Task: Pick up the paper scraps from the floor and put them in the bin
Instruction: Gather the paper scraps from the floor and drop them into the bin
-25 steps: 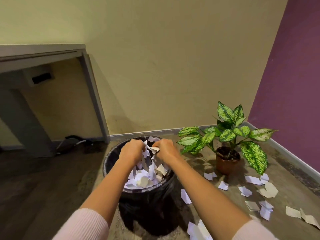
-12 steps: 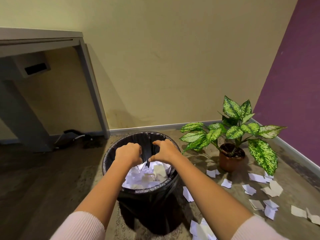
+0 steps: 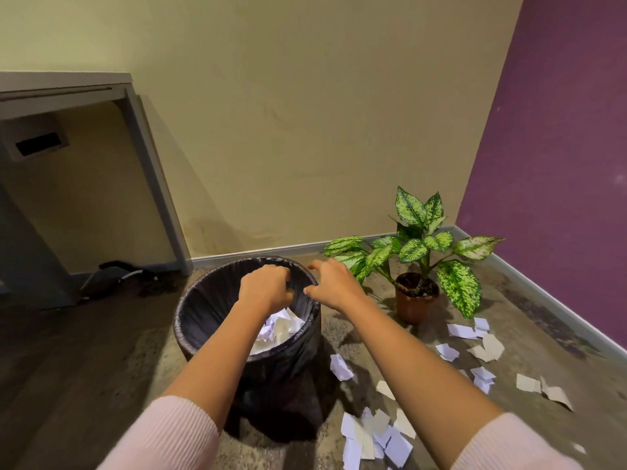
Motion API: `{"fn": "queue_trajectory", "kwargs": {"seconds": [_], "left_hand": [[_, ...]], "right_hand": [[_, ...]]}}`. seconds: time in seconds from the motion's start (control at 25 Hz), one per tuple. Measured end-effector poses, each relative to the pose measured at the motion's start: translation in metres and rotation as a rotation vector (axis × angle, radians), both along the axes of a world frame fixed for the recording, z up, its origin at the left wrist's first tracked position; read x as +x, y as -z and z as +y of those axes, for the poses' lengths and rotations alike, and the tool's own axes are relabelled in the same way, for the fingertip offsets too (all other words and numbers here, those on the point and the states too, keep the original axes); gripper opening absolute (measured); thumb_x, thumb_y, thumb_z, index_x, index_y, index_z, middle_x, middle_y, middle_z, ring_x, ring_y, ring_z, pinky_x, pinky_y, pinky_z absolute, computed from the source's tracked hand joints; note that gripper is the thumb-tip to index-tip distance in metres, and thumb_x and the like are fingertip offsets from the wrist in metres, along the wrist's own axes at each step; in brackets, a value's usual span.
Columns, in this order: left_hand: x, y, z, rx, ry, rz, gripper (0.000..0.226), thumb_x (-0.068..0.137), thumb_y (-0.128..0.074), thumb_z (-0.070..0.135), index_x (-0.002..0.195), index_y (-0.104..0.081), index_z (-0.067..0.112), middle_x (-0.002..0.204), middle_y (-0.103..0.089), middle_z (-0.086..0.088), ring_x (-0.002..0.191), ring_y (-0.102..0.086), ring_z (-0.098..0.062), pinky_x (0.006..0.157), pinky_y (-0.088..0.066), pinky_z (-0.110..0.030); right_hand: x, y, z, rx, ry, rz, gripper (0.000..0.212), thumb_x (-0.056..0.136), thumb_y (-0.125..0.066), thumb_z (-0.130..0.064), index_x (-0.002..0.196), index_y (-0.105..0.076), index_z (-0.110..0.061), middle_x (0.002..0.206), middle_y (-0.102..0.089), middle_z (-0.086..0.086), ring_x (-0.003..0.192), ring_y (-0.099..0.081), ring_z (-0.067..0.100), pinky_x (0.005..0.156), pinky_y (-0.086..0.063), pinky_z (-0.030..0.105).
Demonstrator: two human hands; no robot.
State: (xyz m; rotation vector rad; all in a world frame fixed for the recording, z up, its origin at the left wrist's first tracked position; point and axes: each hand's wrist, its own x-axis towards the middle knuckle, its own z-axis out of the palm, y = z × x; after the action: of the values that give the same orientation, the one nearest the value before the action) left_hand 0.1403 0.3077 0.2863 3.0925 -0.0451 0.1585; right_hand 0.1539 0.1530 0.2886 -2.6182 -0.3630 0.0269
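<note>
While the left hand [image 3: 266,288] hovers curled over the bin [image 3: 203,307], contents hidden, the right hand [image 3: 334,283] hangs loose, empty. Paper scraps [image 3: 397,447] lie at four o'clock; gather bunches, drop them deep.

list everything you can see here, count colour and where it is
bin: one, black, on the floor, centre
paper scraps in the bin: a heap, white, inside it
paper scraps on the floor: many, white and beige, right of the bin
plant: one, green speckled leaves, brown pot, in the corner
desk: one, grey, left, against the yellow wall
dark thing: one, black, under the desk, unclear
purple wall: one, right
left hand: one, fingers curled, over the bin
right hand: one, relaxed, at the bin's right rim
sleeves: two, pale pink, bottom edge
</note>
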Motion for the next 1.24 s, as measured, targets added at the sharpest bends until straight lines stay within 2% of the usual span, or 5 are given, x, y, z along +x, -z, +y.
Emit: {"fn": "queue_trajectory", "kwargs": {"seconds": [0.32,0.76,0.96,1.08,1.24], "left_hand": [[-0.023,0.014,-0.103,-0.063,0.251,-0.06,0.034,0.088,-0.055,0.04,0.118,-0.063,0.027,0.118,-0.062,-0.003,0.112,-0.06,-0.026,0.081,-0.051,-0.038],[-0.071,0.18,-0.181,0.057,0.31,0.516,0.102,0.064,-0.074,0.068,0.147,-0.033,0.024,0.142,-0.041,-0.01,0.133,-0.039,-0.031,0.102,-0.04,-0.049],[-0.108,0.248,-0.181,0.142,0.232,0.692,0.14,0.059,-0.08,0.064,0.153,0.017,0.027,0.162,0.011,-0.013,0.148,0.006,-0.041,0.112,-0.018,-0.063],[-0.123,0.269,-0.178,0.152,0.206,0.738,0.156,0.05,-0.084,0.066,0.148,0.03,0.026,0.157,0.031,-0.014,0.147,0.018,-0.044,0.114,-0.015,-0.066],[-0.118,0.274,-0.18,0.144,0.177,0.722,0.15,0.053,-0.085,0.061,0.153,0.021,0.023,0.16,0.016,-0.02,0.146,0.003,-0.047,0.115,-0.023,-0.06]], "right_hand": [[-0.031,0.024,-0.114,-0.098,0.139,0.102,0.059,0.082,-0.069,-0.035,0.136,-0.051,-0.021,0.134,-0.055,0.013,0.125,-0.051,0.034,0.098,-0.048,0.045],[-0.096,0.176,-0.211,-0.164,0.337,0.371,0.059,0.079,-0.068,-0.036,0.135,-0.051,-0.027,0.14,-0.047,0.013,0.124,-0.051,0.034,0.095,-0.048,0.039],[-0.128,0.237,-0.238,-0.225,0.448,0.543,0.08,0.071,-0.075,-0.044,0.141,-0.039,-0.032,0.148,-0.032,0.011,0.134,-0.033,0.038,0.103,-0.044,0.047],[-0.14,0.256,-0.246,-0.266,0.486,0.648,0.102,0.065,-0.082,-0.048,0.147,-0.024,-0.036,0.157,-0.014,0.012,0.141,-0.021,0.04,0.107,-0.038,0.052],[-0.143,0.276,-0.232,-0.257,0.49,0.656,0.083,0.078,-0.075,-0.034,0.145,-0.026,-0.037,0.15,-0.021,0.011,0.137,-0.023,0.037,0.107,-0.039,0.047]]}}
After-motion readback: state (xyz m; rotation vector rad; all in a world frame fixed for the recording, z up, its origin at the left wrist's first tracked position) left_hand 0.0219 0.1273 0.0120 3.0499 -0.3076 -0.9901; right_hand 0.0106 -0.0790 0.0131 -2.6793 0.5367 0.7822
